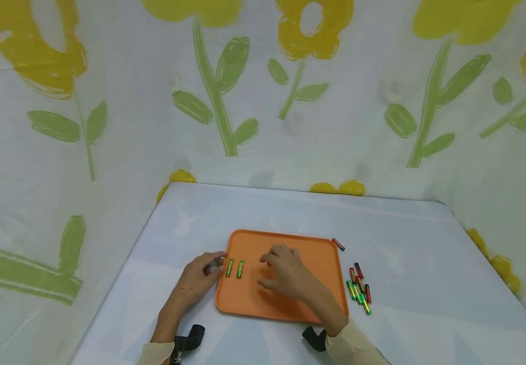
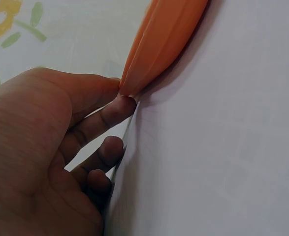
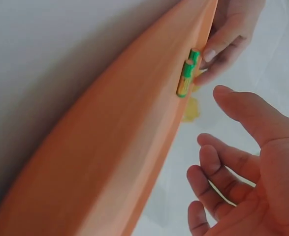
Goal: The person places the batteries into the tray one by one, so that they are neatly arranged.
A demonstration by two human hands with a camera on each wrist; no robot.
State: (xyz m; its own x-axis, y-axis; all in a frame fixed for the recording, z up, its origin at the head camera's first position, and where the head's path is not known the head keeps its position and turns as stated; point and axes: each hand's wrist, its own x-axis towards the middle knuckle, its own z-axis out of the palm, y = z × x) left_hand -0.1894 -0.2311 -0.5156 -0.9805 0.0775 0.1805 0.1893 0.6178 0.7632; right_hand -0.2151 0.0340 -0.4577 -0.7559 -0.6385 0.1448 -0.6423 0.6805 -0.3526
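Note:
An orange tray lies on the table, with two green-and-yellow batteries side by side near its left edge. At that edge my left hand pinches the rim; in the left wrist view the thumb and a fingertip meet at the tray's corner. Over the middle of the tray hovers my right hand, fingers loosely bent and apart, holding nothing. The right wrist view shows the same batteries beyond the right thumb, apart from it.
Right of the tray, several green and red batteries lie in a loose cluster on the white table. A single red battery lies by the tray's far right corner. Flower-patterned cloth stands behind the table.

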